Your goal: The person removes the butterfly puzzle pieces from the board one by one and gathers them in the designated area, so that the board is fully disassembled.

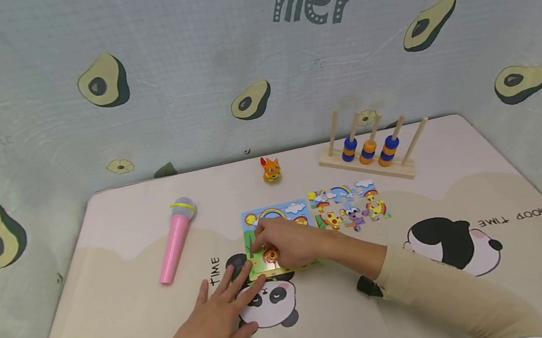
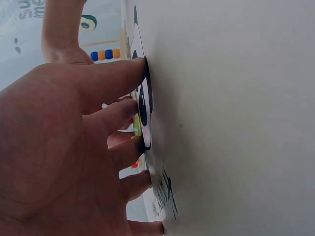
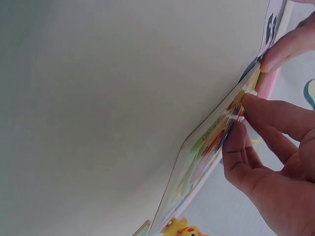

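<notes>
A colourful picture puzzle board [image 1: 251,233] lies in the middle of the table, partly covered by my right hand [image 1: 291,242]. The thumb and curled fingers of that hand pinch a puzzle piece [image 3: 240,117] low against the board; most of the piece is hidden. My left hand [image 1: 216,322] lies spread on the tablecloth, its fingers straight. Its foremost fingertips touch the board's near left edge. Several loose puzzle pieces [image 1: 351,214] lie in two rows just right of the board.
A pink toy microphone [image 1: 175,245] lies to the left. Behind the board stands a small orange toy animal [image 1: 271,169]. A wooden peg stand [image 1: 367,163] with blue and orange rings is at the back right. The cloth-covered table [image 1: 112,315] meets a patterned backdrop.
</notes>
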Demonstrator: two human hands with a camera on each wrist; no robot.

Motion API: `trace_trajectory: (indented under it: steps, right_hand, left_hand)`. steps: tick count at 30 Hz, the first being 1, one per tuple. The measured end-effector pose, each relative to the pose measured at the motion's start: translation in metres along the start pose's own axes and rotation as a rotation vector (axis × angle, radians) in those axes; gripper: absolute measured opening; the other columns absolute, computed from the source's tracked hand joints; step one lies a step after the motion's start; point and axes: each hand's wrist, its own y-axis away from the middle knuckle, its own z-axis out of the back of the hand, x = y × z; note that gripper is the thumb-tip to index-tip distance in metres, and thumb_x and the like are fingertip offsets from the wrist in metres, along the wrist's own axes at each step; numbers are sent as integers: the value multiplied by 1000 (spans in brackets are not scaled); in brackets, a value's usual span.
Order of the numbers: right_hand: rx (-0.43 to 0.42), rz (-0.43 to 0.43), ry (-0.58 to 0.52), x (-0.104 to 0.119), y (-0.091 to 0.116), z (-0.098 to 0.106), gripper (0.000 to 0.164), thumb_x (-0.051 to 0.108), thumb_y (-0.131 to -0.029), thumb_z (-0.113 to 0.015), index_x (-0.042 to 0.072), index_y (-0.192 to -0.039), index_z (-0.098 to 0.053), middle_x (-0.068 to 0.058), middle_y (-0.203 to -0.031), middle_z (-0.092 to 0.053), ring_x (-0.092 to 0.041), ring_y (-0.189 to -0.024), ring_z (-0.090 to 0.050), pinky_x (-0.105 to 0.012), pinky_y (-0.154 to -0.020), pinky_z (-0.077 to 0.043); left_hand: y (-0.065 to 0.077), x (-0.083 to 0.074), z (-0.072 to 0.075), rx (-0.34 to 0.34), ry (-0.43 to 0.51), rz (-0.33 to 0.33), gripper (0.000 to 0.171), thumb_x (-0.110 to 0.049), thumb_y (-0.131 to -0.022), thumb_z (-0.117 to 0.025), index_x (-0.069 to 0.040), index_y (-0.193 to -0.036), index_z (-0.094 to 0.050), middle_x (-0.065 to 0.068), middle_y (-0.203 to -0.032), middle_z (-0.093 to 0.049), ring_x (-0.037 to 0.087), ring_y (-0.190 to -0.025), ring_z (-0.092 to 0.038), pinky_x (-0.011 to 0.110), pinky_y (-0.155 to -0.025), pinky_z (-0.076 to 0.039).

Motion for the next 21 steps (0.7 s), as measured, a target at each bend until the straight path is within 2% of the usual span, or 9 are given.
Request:
trace_trajectory:
  steps: [11, 18, 21]
  right_hand:
    - [-32, -16, -27, 4, 1, -1, 54, -13, -79, -69, 16, -125, -76, 0, -122, -62, -15, -109, -53, -28, -95, -48]
    - [-43, 6, -34, 2, 1, -1, 48, -1, -80, -78, 17, -125, -76, 3, -113, -59, -11, -94, -51, -24, -80, -45]
    - [-36, 7, -31, 2, 0, -1, 49, 1, -80, -80, 16, -126, -75, 3, -114, -59, -10, -93, -52, -23, -78, -47]
  left_hand:
    - [0, 1, -1, 0, 2, 3, 71, -38, -97, -70, -31, -161, -40, 7, -173, -28, 45, -157, -27, 82, -112, -25]
    - [-1, 1, 0, 17, 20, 11, 71, -37, -97, -70, -32, -161, -40, 7, -173, -27, 45, -158, -25, 82, -113, -23]
    - [-1, 1, -1, 16, 21, 10, 71, -38, -97, -70, -33, -161, -40, 6, -173, -27, 45, -158, -25, 82, -113, -23]
